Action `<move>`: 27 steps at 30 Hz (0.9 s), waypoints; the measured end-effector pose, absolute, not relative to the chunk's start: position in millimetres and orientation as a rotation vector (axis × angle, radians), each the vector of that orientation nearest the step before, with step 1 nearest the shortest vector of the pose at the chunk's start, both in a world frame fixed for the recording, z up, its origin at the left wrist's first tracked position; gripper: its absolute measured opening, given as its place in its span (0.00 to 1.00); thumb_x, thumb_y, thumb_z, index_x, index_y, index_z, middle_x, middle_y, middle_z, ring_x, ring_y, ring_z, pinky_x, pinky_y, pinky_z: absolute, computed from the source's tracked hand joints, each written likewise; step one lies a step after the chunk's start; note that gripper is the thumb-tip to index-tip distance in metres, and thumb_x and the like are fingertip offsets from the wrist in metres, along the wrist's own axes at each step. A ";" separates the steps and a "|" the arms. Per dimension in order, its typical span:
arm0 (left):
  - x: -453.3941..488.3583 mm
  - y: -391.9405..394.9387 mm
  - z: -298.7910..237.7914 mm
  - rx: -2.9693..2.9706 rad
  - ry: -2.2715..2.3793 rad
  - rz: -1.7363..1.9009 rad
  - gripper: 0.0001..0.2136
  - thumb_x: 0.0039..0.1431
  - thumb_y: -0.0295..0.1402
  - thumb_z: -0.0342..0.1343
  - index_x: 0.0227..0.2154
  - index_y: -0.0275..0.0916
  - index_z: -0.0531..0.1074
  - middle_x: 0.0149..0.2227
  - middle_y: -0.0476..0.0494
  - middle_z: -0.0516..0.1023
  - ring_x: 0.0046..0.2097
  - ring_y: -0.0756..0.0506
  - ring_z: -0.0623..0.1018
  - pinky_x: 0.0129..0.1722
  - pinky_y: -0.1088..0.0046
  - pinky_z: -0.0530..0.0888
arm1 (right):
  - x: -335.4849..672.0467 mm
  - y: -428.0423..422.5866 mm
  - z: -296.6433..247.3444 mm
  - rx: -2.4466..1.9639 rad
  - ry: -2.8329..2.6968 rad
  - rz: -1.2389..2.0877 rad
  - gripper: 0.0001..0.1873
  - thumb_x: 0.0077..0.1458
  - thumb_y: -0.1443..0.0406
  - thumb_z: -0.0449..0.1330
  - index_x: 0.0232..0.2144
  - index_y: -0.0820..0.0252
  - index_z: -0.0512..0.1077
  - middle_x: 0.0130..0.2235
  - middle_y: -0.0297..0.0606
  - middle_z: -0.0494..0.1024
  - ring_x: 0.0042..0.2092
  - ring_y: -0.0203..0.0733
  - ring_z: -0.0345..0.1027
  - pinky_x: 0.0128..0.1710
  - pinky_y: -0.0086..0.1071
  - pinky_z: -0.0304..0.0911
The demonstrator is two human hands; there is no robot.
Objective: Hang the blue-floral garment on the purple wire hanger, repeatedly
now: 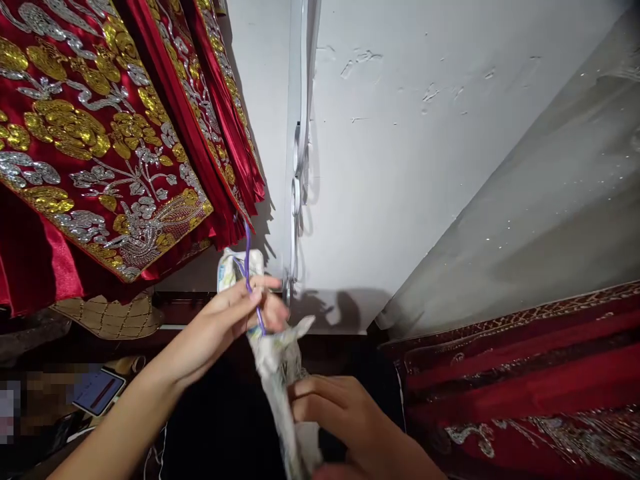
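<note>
Cloth (pixel 278 359), pale and printed, hangs crumpled between both hands in front of the wall (pixel 400 167). The left hand (pixel 225 328) pinches its upper end together with a purple cord (pixel 247 257) that runs up toward the red robes (pixel 100 133). The right hand (pixel 345 413) is closed around its lower part. It looks light, soft and limp, so it is best gripped at the gathered top near the cord; the thin cord may slip. A white rail (pixel 299 167) stands behind, more red fabric (pixel 525 373) lies right, and a phone (pixel 97 391) lies lower left. No writing can be read.
</note>
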State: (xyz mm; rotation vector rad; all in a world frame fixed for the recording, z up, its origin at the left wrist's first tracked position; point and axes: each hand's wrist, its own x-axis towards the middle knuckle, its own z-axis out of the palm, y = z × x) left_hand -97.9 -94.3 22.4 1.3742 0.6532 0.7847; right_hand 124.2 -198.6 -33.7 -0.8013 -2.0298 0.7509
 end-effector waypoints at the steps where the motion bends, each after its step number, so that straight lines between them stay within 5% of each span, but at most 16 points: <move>1: -103.4 -103.4 19.3 1.315 0.665 0.692 0.17 0.67 0.44 0.51 0.54 0.43 0.69 0.31 0.44 0.75 0.32 0.45 0.77 0.34 0.67 0.74 | 127.9 -192.6 -38.4 -0.810 -2.060 0.778 0.26 0.62 0.42 0.50 0.43 0.53 0.75 0.42 0.41 0.80 0.42 0.47 0.75 0.43 0.37 0.70; 4: -131.1 -130.5 13.0 1.370 0.747 0.325 0.16 0.68 0.46 0.48 0.51 0.44 0.70 0.22 0.53 0.64 0.21 0.51 0.66 0.25 0.75 0.67 | 156.9 -165.5 -50.3 -1.119 -1.883 0.711 0.21 0.67 0.50 0.48 0.46 0.53 0.73 0.48 0.43 0.78 0.50 0.47 0.72 0.51 0.39 0.66; 6: -153.4 -143.5 14.2 1.573 0.870 0.122 0.16 0.69 0.47 0.47 0.48 0.45 0.73 0.23 0.52 0.66 0.22 0.51 0.67 0.24 0.76 0.67 | 178.7 -147.8 -53.3 -1.335 -1.772 0.590 0.17 0.66 0.54 0.53 0.52 0.51 0.71 0.54 0.42 0.75 0.54 0.48 0.70 0.53 0.40 0.65; 8: -171.6 -148.6 19.2 1.825 1.025 0.132 0.14 0.67 0.46 0.50 0.44 0.47 0.76 0.30 0.48 0.74 0.29 0.48 0.73 0.29 0.77 0.70 | 193.0 -135.3 -51.0 -1.441 -1.776 0.529 0.24 0.63 0.54 0.58 0.60 0.47 0.65 0.62 0.41 0.68 0.60 0.51 0.64 0.56 0.42 0.63; 10: -181.4 -144.1 25.5 2.020 1.154 0.310 0.12 0.66 0.45 0.52 0.41 0.48 0.77 0.35 0.48 0.78 0.35 0.47 0.76 0.34 0.77 0.72 | 197.6 -128.8 -45.5 -1.413 -1.864 0.643 0.26 0.61 0.53 0.60 0.60 0.46 0.66 0.62 0.39 0.68 0.60 0.52 0.64 0.55 0.40 0.64; 13: -180.1 -121.5 33.1 2.159 1.230 0.569 0.13 0.68 0.42 0.49 0.35 0.44 0.76 0.29 0.50 0.76 0.31 0.47 0.75 0.33 0.75 0.71 | 191.7 -124.7 -38.6 -1.258 -1.927 0.998 0.14 0.64 0.53 0.56 0.42 0.52 0.76 0.42 0.37 0.77 0.43 0.44 0.72 0.41 0.33 0.68; 16: -168.3 -93.2 35.6 2.279 1.308 0.990 0.09 0.67 0.39 0.52 0.39 0.42 0.75 0.36 0.48 0.78 0.38 0.45 0.77 0.40 0.72 0.73 | 181.7 -114.5 -34.0 -1.168 -1.694 1.070 0.18 0.64 0.52 0.56 0.29 0.57 0.72 0.28 0.33 0.71 0.31 0.38 0.66 0.30 0.29 0.62; 19: -154.9 -78.0 31.8 2.364 1.366 1.581 0.14 0.62 0.34 0.59 0.51 0.42 0.73 0.50 0.41 0.76 0.52 0.40 0.75 0.52 0.63 0.71 | 177.1 -91.5 -21.8 -1.140 -1.237 0.996 0.17 0.59 0.50 0.62 0.29 0.57 0.70 0.26 0.31 0.70 0.28 0.37 0.66 0.26 0.29 0.62; 22: -141.0 -82.8 18.4 2.354 1.177 1.934 0.17 0.60 0.27 0.59 0.52 0.43 0.73 0.46 0.41 0.77 0.47 0.41 0.76 0.48 0.64 0.72 | 180.3 -67.0 -3.6 -1.055 -0.817 0.870 0.19 0.53 0.49 0.66 0.35 0.58 0.72 0.29 0.34 0.74 0.29 0.40 0.71 0.28 0.32 0.67; 27: -107.6 -95.5 -30.9 2.315 1.031 1.039 0.20 0.68 0.32 0.51 0.61 0.47 0.64 0.36 0.48 0.77 0.31 0.47 0.75 0.34 0.72 0.71 | 179.1 -54.8 7.7 -0.911 -0.699 0.742 0.21 0.52 0.49 0.67 0.38 0.58 0.72 0.32 0.38 0.78 0.37 0.46 0.76 0.33 0.35 0.73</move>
